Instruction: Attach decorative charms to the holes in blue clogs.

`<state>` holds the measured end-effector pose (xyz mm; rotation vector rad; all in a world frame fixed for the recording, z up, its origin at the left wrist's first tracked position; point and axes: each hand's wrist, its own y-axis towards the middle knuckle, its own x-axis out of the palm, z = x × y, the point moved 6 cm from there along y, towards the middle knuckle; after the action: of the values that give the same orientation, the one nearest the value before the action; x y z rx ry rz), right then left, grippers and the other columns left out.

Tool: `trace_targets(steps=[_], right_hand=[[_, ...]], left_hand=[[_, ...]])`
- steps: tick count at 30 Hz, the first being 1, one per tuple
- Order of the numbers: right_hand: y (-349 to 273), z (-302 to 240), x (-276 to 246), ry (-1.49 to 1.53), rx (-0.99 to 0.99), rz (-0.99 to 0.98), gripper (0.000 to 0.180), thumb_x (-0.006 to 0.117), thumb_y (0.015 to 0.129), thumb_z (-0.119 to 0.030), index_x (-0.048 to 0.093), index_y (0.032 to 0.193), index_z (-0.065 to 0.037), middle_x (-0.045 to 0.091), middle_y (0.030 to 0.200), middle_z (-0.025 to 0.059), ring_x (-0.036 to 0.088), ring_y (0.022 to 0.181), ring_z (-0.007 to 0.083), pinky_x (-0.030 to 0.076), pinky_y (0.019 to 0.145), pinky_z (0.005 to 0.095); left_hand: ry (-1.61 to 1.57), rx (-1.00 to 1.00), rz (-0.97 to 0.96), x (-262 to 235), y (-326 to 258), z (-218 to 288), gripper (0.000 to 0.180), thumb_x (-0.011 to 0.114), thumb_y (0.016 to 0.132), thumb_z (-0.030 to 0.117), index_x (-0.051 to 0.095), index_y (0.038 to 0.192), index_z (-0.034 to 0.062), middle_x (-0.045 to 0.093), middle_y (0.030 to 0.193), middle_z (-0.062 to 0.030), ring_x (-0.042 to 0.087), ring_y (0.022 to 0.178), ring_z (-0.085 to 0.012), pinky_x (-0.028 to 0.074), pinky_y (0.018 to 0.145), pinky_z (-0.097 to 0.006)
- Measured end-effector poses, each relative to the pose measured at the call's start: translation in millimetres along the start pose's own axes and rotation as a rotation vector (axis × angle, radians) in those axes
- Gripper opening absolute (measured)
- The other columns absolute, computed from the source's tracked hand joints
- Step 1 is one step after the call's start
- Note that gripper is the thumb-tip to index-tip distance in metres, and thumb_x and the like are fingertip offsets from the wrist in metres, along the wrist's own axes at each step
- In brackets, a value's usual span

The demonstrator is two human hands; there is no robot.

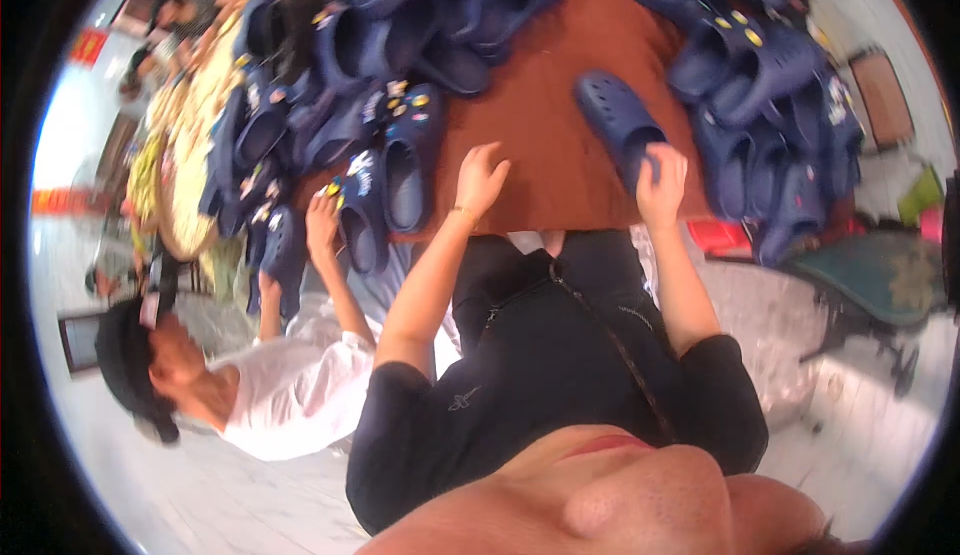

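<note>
Navy-blue, a clog point(611, 112) lying right of centre on the brown cloth point(545, 170) is grasped at its near heel end by the curled right hand point(662, 187), seemingly for steadying, while the left hand point(481, 183) is held half-open and empty.

Nothing readable here: white letter-like marks point(362, 171) across a navy clog point(364, 243) on the left, blurred red sign point(88, 47) far left, white tag point(150, 310) on a black cap point(122, 360)!

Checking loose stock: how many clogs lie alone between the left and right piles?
1: the navy clog, on the brown cloth, at the right hand.
</note>
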<state>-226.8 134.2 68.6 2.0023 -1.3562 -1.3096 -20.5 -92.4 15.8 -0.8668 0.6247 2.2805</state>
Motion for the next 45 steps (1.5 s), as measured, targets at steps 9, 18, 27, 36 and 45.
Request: trace_targets(steps=[9, 18, 27, 36, 45], right_hand=[[-37, 60, 54, 0.019, 0.482, -0.510, 0.057, 0.065, 0.072, -0.019, 0.042, 0.122, -0.003, 0.051, 0.114, 0.0221, 0.049, 0.105, 0.0370, 0.039, 0.089, 0.0422], [80, 115, 30, -0.261, 0.672, -0.381, 0.037, 0.054, 0.080, -0.020, 0.050, 0.114, -0.007, 0.056, 0.097, 0.0183, 0.056, 0.090, 0.0295, 0.046, 0.077, 0.0416], [88, 160, 73, -1.046, -0.120, -0.524, 0.017, 0.048, 0.079, -0.016, 0.060, 0.090, -0.010, 0.056, 0.089, 0.0060, 0.051, 0.091, 0.0218, 0.033, 0.090, 0.0505], [31, 61, 57, -0.540, -0.430, -0.552, 0.008, 0.047, 0.074, -0.012, 0.053, 0.079, -0.010, 0.052, 0.079, 0.0081, 0.052, 0.083, 0.0237, 0.037, 0.085, 0.0415], [-21, 5, 10, -0.011, -0.319, -0.684, 0.021, 0.064, 0.069, -0.026, 0.055, 0.076, -0.008, 0.052, 0.076, 0.0088, 0.052, 0.078, 0.0271, 0.041, 0.072, 0.0384]], left_hand=[[-0.252, -0.092, -0.092, 61, -18, 45, 0.059, 0.065, 0.077, 0.025, 0.042, 0.124, -0.0012, 0.049, 0.119, -0.0204, 0.049, 0.109, -0.0317, 0.040, 0.091, -0.037], [-0.001, -0.070, 0.078, 59, -19, 18, 0.058, 0.062, 0.078, 0.027, 0.040, 0.124, -0.0024, 0.048, 0.117, -0.0225, 0.046, 0.109, -0.0356, 0.035, 0.095, -0.041], [0.102, 0.059, 0.169, 61, -36, 23, 0.037, 0.056, 0.082, 0.030, 0.056, 0.106, 0.0014, 0.055, 0.111, -0.0149, 0.048, 0.105, -0.0315, 0.035, 0.092, -0.040], [-0.028, 0.010, 0.200, 63, -29, 13, 0.042, 0.060, 0.077, 0.024, 0.052, 0.112, 0.0019, 0.055, 0.108, -0.0160, 0.052, 0.099, -0.0307, 0.040, 0.087, -0.039], [-0.069, -0.093, 0.118, 47, -7, 25, 0.045, 0.055, 0.071, 0.006, 0.050, 0.116, 0.0019, 0.059, 0.100, -0.0179, 0.058, 0.090, -0.0306, 0.045, 0.081, -0.036]])
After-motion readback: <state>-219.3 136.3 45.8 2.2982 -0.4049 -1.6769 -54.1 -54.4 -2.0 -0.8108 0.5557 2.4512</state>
